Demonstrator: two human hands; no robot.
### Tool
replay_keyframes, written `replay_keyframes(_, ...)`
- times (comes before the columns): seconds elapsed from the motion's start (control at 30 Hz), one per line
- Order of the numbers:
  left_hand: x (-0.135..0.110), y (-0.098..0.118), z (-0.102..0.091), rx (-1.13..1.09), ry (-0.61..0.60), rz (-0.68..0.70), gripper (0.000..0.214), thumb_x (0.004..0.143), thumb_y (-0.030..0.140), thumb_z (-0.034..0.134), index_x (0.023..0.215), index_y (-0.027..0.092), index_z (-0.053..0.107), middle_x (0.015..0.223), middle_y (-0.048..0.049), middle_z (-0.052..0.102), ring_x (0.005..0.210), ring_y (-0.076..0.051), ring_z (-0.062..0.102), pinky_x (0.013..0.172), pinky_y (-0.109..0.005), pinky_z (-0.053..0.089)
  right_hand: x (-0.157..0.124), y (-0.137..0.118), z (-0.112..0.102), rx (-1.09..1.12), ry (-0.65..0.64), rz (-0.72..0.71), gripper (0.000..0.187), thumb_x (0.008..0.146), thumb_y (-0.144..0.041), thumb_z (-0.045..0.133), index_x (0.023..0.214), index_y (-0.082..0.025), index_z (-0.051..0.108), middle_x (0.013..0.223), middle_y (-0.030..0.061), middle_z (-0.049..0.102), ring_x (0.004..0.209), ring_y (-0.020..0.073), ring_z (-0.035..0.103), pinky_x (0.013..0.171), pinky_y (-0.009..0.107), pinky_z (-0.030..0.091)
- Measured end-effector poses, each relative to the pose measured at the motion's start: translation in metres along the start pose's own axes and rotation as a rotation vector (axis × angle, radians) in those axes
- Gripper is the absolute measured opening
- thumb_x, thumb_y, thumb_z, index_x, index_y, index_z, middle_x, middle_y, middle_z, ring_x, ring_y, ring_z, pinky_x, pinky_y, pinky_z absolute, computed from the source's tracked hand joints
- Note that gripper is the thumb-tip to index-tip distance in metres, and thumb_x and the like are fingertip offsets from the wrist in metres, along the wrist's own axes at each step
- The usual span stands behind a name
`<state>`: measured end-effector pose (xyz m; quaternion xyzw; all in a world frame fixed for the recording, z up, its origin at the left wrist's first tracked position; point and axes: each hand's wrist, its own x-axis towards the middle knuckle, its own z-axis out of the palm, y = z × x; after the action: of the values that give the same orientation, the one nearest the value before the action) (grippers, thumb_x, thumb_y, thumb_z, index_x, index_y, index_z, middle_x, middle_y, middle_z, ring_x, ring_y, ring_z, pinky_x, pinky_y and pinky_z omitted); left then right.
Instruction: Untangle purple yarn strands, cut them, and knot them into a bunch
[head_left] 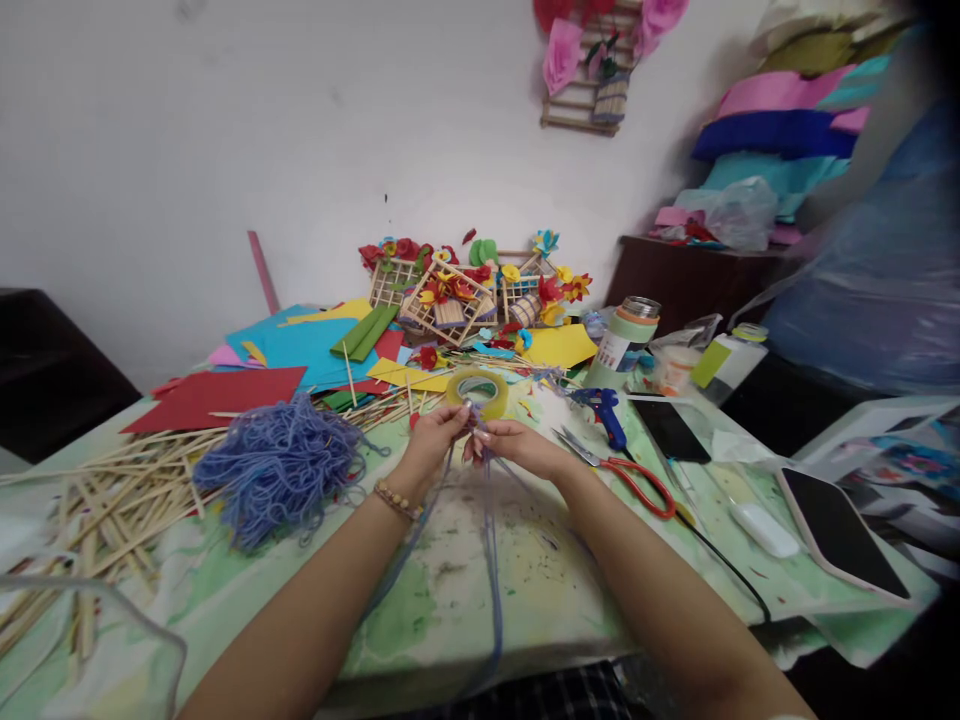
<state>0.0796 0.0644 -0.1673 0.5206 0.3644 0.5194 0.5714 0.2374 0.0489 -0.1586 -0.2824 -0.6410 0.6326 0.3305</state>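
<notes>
My left hand (433,436) and my right hand (511,444) meet over the middle of the table, fingers pinched on strands of blue-purple yarn (491,540) that hang down toward me. A roll of clear tape (478,389) lies just beyond my fingertips. A big tangle of the same yarn (276,466) sits to the left of my left wrist, which wears a bead bracelet.
Wooden sticks (112,500) lie piled at the left. Coloured paper sheets (225,392) and paper-flower stick crafts (457,290) sit at the back. Red-handled scissors (630,475), a blue glue gun (604,408), a cup (624,342) and two phones (840,530) lie to the right.
</notes>
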Motion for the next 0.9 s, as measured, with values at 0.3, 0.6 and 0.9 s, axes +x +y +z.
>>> replay_keyframes(0.3, -0.007, 0.026, 0.005, 0.217, 0.229, 0.370, 0.025, 0.070, 0.039, 0.071, 0.077, 0.015, 0.071, 0.078, -0.0045, 0.066, 0.076, -0.016, 0.058, 0.074, -0.030, 0.045, 0.002, -0.014, -0.005, -0.056, 0.186, -0.048, 0.049, 0.069, -0.058, 0.069, 0.095, -0.017, 0.060, 0.093, 0.0038, 0.061, 0.083, 0.0141, 0.056, 0.074, 0.027, 0.041)
replay_keyframes(0.6, -0.009, 0.144, 0.044, 0.798, 0.201, 0.989, 0.012, 0.084, 0.020, 0.057, 0.084, 0.016, 0.069, 0.084, -0.0053, 0.068, 0.081, -0.016, 0.061, 0.076, -0.028, 0.047, -0.001, -0.143, 0.009, -0.094, 0.233, -0.296, 0.051, 0.069, -0.063, 0.065, 0.087, -0.016, 0.066, 0.082, 0.0034, 0.060, 0.078, 0.0150, 0.057, 0.071, 0.027, 0.045)
replay_keyframes(0.9, -0.017, 0.166, 0.057, 0.663, 0.163, 0.964, 0.012, 0.077, 0.010, 0.061, 0.077, 0.017, 0.071, 0.077, -0.0021, 0.071, 0.072, -0.013, 0.065, 0.066, -0.021, 0.050, -0.020, -0.154, 0.012, -0.319, 0.255, -0.488, 0.024, 0.084, -0.038, 0.059, 0.090, -0.017, 0.068, 0.083, 0.0014, 0.061, 0.079, 0.0131, 0.053, 0.076, 0.026, 0.041)
